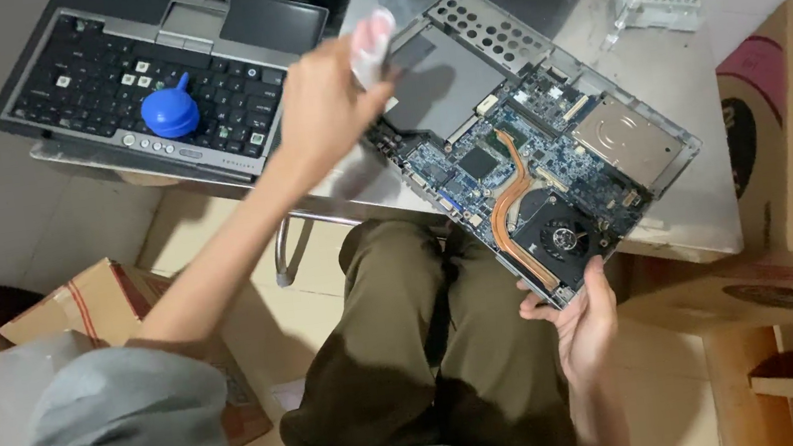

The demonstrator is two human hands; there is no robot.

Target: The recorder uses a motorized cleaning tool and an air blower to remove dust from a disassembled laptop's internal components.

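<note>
Two hands share one stripped laptop chassis (549,149), its cover already off so the blue board, copper heat pipe and black fan (559,233) lie bare; whatever cleaning remains cannot be judged from the dust, which is too fine to see. Beyond the far end of that chassis a grey metal table (672,88) carries it, with cardboard boxes (791,154) outside the right hand (579,316), which cups the near corner from beneath. Outward of the left hand (327,110), clenched round a pale cloth (372,42) pressed on the far end, sits a keyboard (97,78) bearing a blue dust blower (171,109).
</note>
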